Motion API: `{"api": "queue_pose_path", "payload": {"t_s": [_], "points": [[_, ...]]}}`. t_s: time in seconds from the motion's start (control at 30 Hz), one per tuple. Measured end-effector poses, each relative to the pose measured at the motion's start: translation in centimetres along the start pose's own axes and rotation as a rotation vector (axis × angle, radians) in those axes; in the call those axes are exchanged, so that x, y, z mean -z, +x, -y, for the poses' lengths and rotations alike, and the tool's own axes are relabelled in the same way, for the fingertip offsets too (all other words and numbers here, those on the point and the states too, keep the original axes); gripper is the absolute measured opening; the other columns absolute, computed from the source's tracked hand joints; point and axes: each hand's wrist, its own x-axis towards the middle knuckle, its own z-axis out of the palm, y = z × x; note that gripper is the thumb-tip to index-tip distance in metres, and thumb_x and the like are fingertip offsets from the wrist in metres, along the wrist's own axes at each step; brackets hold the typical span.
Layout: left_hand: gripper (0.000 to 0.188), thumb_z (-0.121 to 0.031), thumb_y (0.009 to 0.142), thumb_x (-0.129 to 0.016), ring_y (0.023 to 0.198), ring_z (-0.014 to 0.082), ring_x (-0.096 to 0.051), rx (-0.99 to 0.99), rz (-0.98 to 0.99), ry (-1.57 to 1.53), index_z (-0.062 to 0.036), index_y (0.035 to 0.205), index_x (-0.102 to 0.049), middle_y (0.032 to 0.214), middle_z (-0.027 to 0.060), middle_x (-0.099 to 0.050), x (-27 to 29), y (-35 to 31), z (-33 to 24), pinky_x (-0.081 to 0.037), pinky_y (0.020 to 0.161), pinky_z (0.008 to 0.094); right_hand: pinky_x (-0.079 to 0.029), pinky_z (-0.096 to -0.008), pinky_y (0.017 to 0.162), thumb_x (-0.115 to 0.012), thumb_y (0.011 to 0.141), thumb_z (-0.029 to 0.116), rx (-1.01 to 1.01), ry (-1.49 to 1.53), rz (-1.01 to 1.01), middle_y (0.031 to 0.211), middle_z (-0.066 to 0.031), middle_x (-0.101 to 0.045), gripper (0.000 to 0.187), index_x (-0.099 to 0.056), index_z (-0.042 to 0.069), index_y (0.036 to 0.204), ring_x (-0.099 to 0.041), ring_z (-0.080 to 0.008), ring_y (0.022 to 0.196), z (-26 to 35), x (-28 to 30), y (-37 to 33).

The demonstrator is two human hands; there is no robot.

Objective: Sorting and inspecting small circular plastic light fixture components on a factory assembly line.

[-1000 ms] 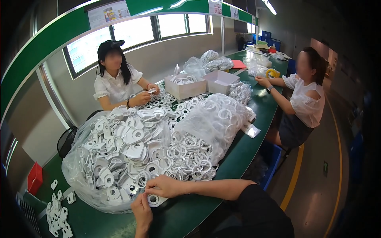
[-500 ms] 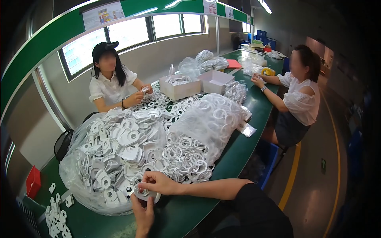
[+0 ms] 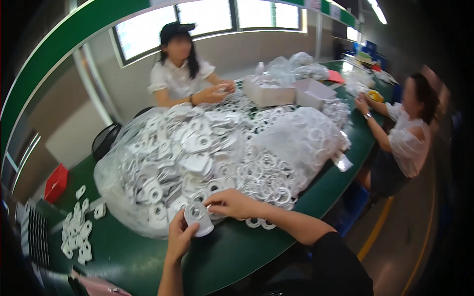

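My left hand (image 3: pixel 180 233) grips a white plastic part (image 3: pixel 201 228) by its lower left side, thumb on its face. A round hole with a ring-shaped rim shows near the part's upper end. My right hand (image 3: pixel 231 203) is closed in a pinch at the part's right edge; what sits between its fingertips is too small to tell. Just beyond my hands lies a big pile of white plate-like parts with holes (image 3: pixel 165 170) in an open clear plastic bag (image 3: pixel 109 170). Loose white rings (image 3: pixel 269 175) are heaped to its right.
A bulging bag of rings (image 3: pixel 306 143) and two cardboard boxes (image 3: pixel 270 93) stand farther back on the green table (image 3: pixel 143 264). Small white parts (image 3: pixel 78 229) and a red bin (image 3: pixel 56 182) are at the left. One person (image 3: pixel 182 74) sits opposite, another (image 3: pixel 402 130) at the right.
The view has turned left and down, so the scene sits farther right. My right hand has shifted from over the part's face to its right edge; the part is now tilted more upright.
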Motion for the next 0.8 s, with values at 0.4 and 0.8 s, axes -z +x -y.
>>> {"api": "queue_pose_path", "payload": {"t_s": [0.4, 0.8], "points": [[0.068, -0.005, 0.084, -0.055, 0.109, 0.0219, -0.045, -0.591, -1.237, -0.309, -0.0042, 0.137, -0.011, 0.135, 0.0153, -0.027, 17.8, -1.0, 2.7, -0.039, 0.091, 0.0331, -0.044, -0.0283, 0.055, -0.066, 0.076, 0.013, -0.029, -0.357, -0.188, 0.073, -0.0083, -0.062, 0.016, -0.065, 0.006, 0.09, -0.056, -0.02, 0.057, 3.5, 4.1, -0.5], [0.047, -0.019, 0.074, -0.062, 0.099, 0.0312, -0.049, -0.317, -0.591, 1.383, -0.0009, 0.116, -0.05, 0.114, 0.0161, -0.05, 4.0, 0.6, 1.9, -0.038, 0.085, 0.0403, -0.046, -0.038, 0.054, -0.069, 0.068, 0.041, -0.297, -1.025, 0.267, 0.06, -0.0118, -0.061, 0.035, -0.065, 0.007, 0.064, -0.062, -0.0287, 0.061, 5.0, 0.3, -3.1]]}}
